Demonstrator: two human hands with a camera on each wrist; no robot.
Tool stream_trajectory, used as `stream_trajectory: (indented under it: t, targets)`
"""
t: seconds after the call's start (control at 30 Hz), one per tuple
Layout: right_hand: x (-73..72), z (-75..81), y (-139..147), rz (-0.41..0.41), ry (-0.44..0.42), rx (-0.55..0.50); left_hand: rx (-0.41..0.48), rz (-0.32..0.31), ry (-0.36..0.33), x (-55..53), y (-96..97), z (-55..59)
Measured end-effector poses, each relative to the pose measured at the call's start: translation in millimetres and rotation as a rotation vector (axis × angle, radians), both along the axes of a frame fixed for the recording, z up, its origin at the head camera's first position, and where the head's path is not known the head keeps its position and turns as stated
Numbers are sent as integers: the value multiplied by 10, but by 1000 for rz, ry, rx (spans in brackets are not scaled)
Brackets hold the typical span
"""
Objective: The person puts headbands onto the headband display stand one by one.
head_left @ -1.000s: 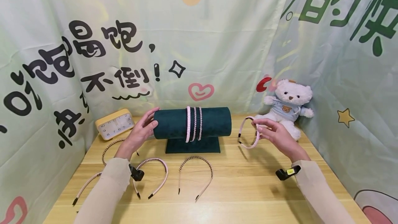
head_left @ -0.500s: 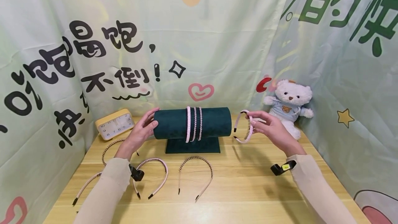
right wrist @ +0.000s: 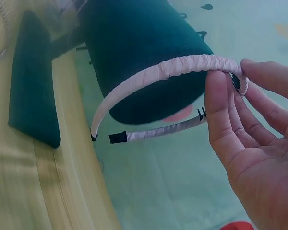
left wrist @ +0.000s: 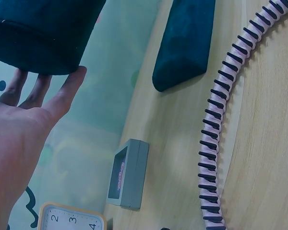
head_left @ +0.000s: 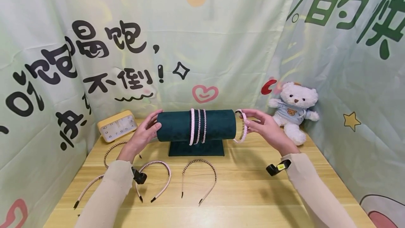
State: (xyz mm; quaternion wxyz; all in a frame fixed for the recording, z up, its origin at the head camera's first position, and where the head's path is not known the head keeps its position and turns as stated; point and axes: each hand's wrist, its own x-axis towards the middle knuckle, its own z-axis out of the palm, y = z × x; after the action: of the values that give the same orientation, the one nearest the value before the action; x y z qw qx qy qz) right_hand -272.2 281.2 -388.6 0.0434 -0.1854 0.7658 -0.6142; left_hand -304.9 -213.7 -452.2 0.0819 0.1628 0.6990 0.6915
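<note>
A dark green velvet display roll (head_left: 177, 126) on a flat base (head_left: 196, 149) carries a thick pale pink headband (head_left: 192, 129) and two thinner braided ones around its middle. At the roll's left end, my left hand (head_left: 142, 135) touches the end's edge with extended fingertips, as the left wrist view shows. My right hand (head_left: 267, 129) pinches a pale pink wrapped headband (right wrist: 158, 72) with inner teeth between thumb and fingers. This headband stands upright at the roll's right end, its curve toward my palm and its black-tipped ends toward the roll, overlapping the end's edge in the head view.
Several headbands lie in front of the roll, among them a braided one (head_left: 199, 160) and a pink toothed one (head_left: 169, 175). A yellow clock (head_left: 117, 126) stands back left, with a small grey box (left wrist: 127, 175) nearby. A white teddy bear (head_left: 295, 110) sits back right.
My right hand has moved left with the pink headband, from beside the bear to the roll's right end. The left hand has stayed at the left end.
</note>
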Motion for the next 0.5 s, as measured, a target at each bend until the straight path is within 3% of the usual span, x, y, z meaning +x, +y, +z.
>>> stream_trajectory:
  t: [0.27, 0.5]
  targets:
    - [-46, 26, -158, 17, -7, -14, 1, -6, -1, -5, -4, 0]
    - [-70, 72, -232, -26, -35, 40, 7, -13, 7, -2, -5, 1]
